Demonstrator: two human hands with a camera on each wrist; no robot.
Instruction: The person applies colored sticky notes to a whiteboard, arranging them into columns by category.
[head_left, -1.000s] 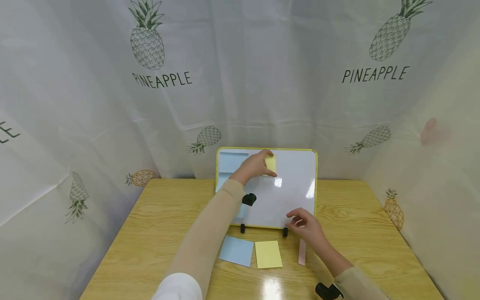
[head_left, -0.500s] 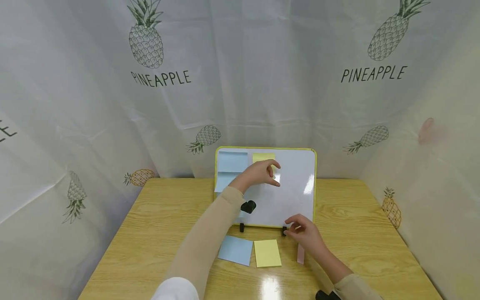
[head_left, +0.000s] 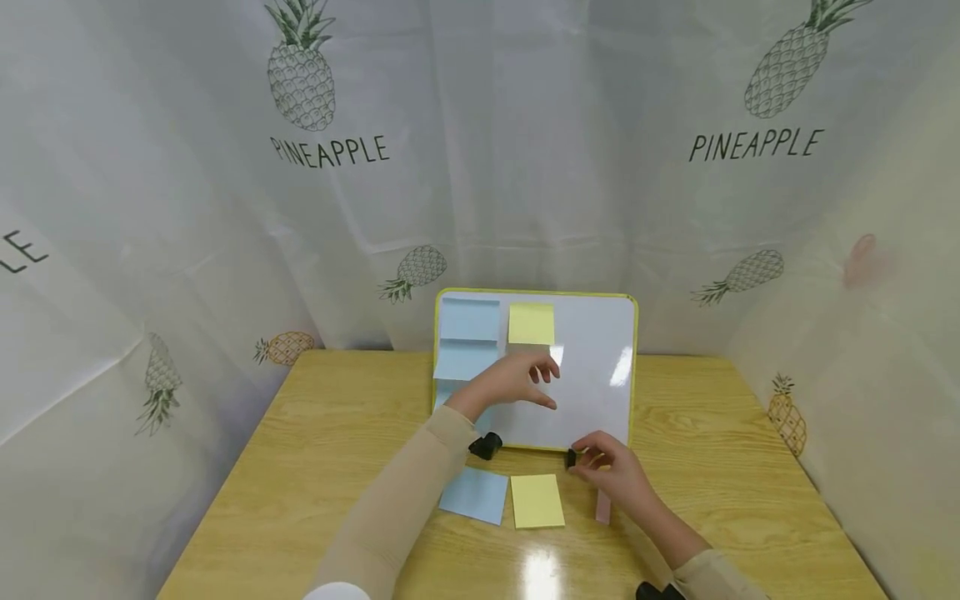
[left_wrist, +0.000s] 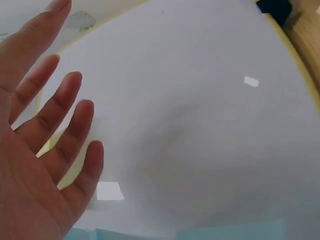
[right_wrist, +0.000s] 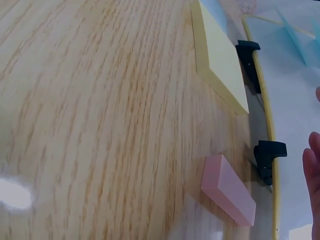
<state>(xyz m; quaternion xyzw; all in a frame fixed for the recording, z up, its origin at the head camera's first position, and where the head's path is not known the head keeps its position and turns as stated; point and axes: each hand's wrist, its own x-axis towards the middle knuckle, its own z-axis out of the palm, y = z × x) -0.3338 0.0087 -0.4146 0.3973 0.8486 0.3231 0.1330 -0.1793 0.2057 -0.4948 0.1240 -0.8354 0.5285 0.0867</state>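
Observation:
A whiteboard (head_left: 592,375) with a yellow rim stands propped on the table. On it a yellow sticky note (head_left: 532,323) is stuck at the top middle, right of several blue sticky notes (head_left: 469,319) in a column. My left hand (head_left: 516,379) is in front of the board just below the yellow note, fingers spread and holding nothing; in the left wrist view its fingers (left_wrist: 75,135) are apart from the surface. My right hand (head_left: 611,467) hovers by the board's lower right corner, fingers loosely bent, above a pink sticky note pad (right_wrist: 227,192).
On the wooden table (head_left: 697,433) before the board lie a blue sticky note pad (head_left: 475,495) and a yellow sticky note pad (head_left: 537,502). Black stand clips (right_wrist: 267,152) hold the board's lower edge. A pineapple-printed curtain (head_left: 525,167) hangs behind.
My left hand has left the yellow note at the top of the board and moved down, so the whole note shows. The right hand has shifted only slightly.

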